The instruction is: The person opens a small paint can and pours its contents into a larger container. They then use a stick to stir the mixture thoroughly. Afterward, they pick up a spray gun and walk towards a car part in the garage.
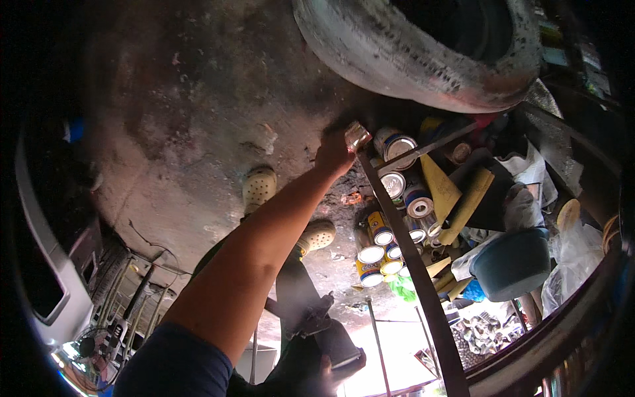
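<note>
My left arm reaches away across the view. At its end my left hand (335,155) is closed around a small shiny metal can (358,135), beside a dark metal frame bar (413,264). Paint cans (395,144) stand just past that hand, on the frame's far side. Close to my body, low in the view, my right hand (344,372) holds a dark tool with a grey cup-like body (336,344); it looks like a spray gun, though shadow and glare hide its details. Only part of that hand shows.
A large pale, dusty tire (423,59) lies at the far right. More cans (380,228), yellow folded sheets (466,205) and a dark teal bucket (510,264) crowd the right side. My clog-shod feet (258,190) stand on a stained floor. A silver vehicle part (56,264) is at the left.
</note>
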Demonstrator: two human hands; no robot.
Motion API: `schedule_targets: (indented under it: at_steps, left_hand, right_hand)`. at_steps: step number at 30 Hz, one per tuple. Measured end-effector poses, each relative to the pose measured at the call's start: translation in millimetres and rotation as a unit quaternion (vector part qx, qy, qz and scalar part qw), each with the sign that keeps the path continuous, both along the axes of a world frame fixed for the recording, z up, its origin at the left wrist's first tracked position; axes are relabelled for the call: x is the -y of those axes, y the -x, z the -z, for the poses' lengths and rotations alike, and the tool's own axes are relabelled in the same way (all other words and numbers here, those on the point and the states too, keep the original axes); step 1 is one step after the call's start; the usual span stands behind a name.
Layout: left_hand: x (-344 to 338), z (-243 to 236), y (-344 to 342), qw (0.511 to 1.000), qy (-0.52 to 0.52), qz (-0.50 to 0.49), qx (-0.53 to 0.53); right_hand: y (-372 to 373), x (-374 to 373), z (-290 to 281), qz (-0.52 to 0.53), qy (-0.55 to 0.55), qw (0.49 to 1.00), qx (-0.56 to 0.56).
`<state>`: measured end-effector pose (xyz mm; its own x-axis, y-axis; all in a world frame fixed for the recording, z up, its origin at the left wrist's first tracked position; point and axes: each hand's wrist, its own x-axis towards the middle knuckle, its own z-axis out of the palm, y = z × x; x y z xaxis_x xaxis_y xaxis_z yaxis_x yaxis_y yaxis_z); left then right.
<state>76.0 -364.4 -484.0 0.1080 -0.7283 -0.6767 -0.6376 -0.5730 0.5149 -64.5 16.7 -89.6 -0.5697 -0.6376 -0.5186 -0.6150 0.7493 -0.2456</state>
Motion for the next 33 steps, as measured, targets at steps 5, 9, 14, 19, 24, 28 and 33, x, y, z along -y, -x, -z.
schedule_targets:
  at_steps: [5,9,14,19,24,28,33]
  left_hand:
    - [6,45,28,0.995,-0.01,0.053,0.079]
    - [-6,59,3,0.995,0.036,0.057,0.068]
    - [-29,-29,-48,0.99,0.122,0.023,-0.066]
    - [-70,-211,-95,0.945,0.318,0.019,-0.076]
    - [-68,-435,-116,0.941,0.315,0.053,-0.116]
    - [-79,-543,-107,0.93,0.312,0.046,-0.189]
    - [-52,-668,-24,0.89,0.326,0.129,-0.291]
  right_hand:
    - [14,7,0,-0.02,-0.022,0.999,-0.024]
    - [22,13,3,-0.034,-0.011,0.999,-0.014]
    - [17,13,1,-0.02,0.04,0.999,0.0]
    - [0,24,-6,0.024,0.016,0.998,0.05]
    - [-15,34,-40,0.123,0.05,0.985,0.109]
    - [-12,30,-91,0.214,0.102,0.963,0.125]
    - [22,3,-150,0.245,0.157,0.953,0.088]
